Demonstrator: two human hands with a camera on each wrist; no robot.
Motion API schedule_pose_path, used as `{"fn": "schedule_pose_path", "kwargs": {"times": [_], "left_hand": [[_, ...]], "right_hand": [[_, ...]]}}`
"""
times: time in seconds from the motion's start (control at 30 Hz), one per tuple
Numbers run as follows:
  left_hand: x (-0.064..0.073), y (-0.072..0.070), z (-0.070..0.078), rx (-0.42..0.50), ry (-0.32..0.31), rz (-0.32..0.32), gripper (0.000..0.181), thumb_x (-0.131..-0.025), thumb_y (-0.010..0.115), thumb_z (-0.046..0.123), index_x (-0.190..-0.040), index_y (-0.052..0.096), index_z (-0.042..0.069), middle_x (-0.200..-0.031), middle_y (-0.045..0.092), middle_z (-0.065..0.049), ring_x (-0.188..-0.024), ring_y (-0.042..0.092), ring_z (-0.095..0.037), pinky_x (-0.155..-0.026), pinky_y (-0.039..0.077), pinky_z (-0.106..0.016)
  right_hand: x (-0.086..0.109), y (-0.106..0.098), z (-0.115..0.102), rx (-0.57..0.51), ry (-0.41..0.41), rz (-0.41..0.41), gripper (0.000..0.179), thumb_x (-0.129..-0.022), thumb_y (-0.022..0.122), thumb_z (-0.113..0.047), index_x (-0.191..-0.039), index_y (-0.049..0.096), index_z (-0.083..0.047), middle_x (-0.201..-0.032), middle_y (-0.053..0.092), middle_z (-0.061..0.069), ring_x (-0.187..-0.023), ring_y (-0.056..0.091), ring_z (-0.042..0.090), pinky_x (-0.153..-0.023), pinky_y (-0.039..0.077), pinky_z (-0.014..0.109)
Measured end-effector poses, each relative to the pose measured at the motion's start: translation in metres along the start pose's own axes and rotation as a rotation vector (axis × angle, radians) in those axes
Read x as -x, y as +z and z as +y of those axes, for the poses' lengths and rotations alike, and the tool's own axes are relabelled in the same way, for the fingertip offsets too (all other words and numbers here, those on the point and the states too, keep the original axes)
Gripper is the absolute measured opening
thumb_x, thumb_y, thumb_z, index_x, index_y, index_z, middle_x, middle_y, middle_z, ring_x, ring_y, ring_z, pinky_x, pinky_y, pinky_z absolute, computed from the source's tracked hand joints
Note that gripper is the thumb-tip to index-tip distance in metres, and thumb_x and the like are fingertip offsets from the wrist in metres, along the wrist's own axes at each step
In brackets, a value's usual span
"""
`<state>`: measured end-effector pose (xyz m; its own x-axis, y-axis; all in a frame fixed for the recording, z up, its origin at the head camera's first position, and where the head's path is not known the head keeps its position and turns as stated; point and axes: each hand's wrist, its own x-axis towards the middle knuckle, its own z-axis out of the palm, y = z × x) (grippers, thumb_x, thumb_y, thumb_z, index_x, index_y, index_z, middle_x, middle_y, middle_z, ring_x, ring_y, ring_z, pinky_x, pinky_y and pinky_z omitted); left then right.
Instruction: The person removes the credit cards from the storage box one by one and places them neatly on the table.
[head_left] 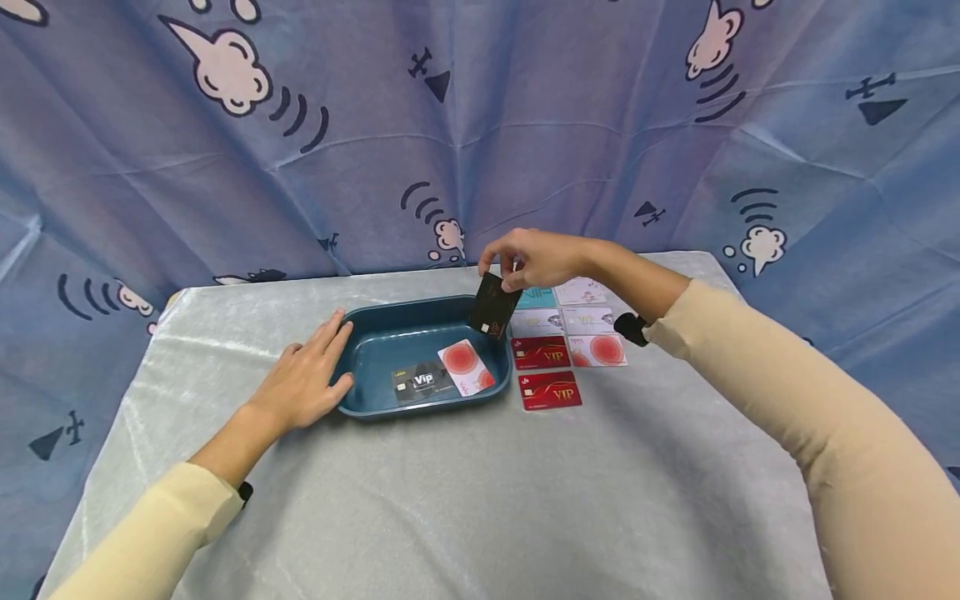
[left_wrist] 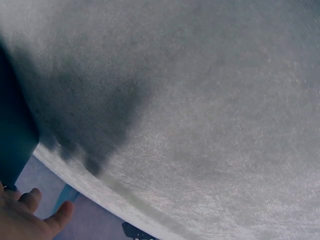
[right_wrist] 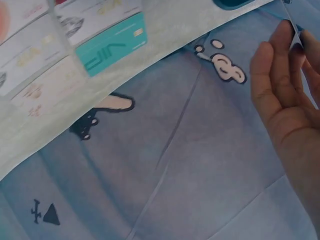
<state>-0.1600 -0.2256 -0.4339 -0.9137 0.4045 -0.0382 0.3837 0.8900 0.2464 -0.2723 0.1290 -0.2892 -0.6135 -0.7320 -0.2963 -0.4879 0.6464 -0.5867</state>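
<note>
My right hand pinches a black VIP card between thumb and fingers, above the right end of a blue tray. In the right wrist view that card shows edge-on between the fingertips. Inside the tray lie a grey Vip card and a white card with a red circle, the latter partly overlapping the grey one. My left hand rests with extended fingers against the tray's left rim. Only part of the left hand enters the left wrist view.
Right of the tray, cards lie in two columns: red VIP cards, white ones, a red-circle card and a teal card. A pale cloth covers the table. Behind it hangs a blue patterned curtain.
</note>
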Motion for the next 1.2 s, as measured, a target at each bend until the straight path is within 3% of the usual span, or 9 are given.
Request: {"fn": "schedule_pose_path", "kwargs": {"times": [0.37,0.6,0.83,1.2], "left_hand": [[0.0,0.0,0.0,-0.004,0.0,0.002,0.075,-0.097,0.05,0.031,-0.158,0.019,0.0,-0.166,0.008,-0.016,-0.149,0.021,-0.036,-0.103,0.032,-0.063],[0.001,-0.001,0.001,0.002,0.001,0.004,0.075,-0.097,0.051,0.03,-0.158,0.019,0.0,-0.166,0.009,-0.016,-0.149,0.021,-0.037,-0.103,0.032,-0.063],[0.001,-0.001,0.001,0.001,-0.003,-0.001,0.075,-0.097,0.051,0.03,-0.158,0.019,0.0,-0.166,0.008,-0.016,-0.148,0.022,-0.037,-0.103,0.032,-0.064],[0.0,0.0,0.0,-0.006,-0.001,0.001,0.075,-0.097,0.05,0.031,-0.158,0.019,0.001,-0.166,0.008,-0.016,-0.148,0.022,-0.038,-0.103,0.032,-0.063]], "right_hand": [[0.034,-0.009,0.027,-0.103,0.038,0.14,0.017,-0.091,0.062,0.006,-0.107,0.059,0.0,-0.087,0.062,0.014,-0.077,0.06,0.028,-0.07,0.051,0.036],[0.059,-0.009,0.038,-0.159,0.09,0.185,0.018,-0.093,0.061,0.007,-0.11,0.058,0.003,-0.084,0.066,0.014,-0.077,0.064,0.028,-0.074,0.056,0.035],[0.083,-0.002,0.058,-0.199,0.174,0.22,0.024,-0.094,0.062,0.004,-0.118,0.057,0.002,-0.092,0.072,0.015,-0.083,0.067,0.027,-0.082,0.057,0.043],[0.117,0.02,0.099,-0.316,0.254,0.252,0.027,-0.094,0.061,0.004,-0.12,0.055,0.006,-0.103,0.071,0.019,-0.082,0.069,0.027,-0.079,0.058,0.036]]}}
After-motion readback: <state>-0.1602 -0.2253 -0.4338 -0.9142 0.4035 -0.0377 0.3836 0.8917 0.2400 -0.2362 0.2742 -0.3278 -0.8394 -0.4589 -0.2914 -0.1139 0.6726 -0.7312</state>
